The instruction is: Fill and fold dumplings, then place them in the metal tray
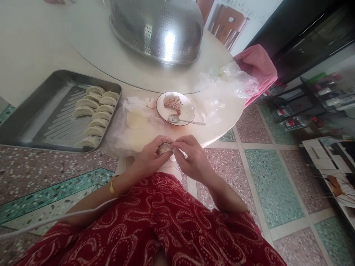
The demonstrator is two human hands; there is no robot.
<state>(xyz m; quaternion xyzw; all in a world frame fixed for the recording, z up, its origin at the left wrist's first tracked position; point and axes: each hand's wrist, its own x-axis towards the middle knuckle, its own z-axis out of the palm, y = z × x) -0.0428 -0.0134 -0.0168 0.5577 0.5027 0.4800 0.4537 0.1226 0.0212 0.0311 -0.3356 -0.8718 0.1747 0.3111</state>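
A folded dumpling (164,147) sits between my two hands at the table's near edge. My left hand (151,157) is closed around its left side, and my right hand (191,155) pinches its right end; fingers partly hide it. Just beyond lies a white plate (161,115) with minced filling (172,104) and a spoon (188,121) resting in it. To the left of the plate, round dough wrappers (137,120) lie on a clear plastic bag (116,135). Farther left, a metal tray (59,79) holds several finished dumplings (94,131) along its right side.
A large perforated metal colander (158,33) stands upside down on the glass turntable (111,70). Crumpled plastic bags (235,79) lie at the table's right, beside a pink cloth (257,66). A white cable (69,214) crosses by my left forearm. Shelves with bottles (295,122) stand at the right.
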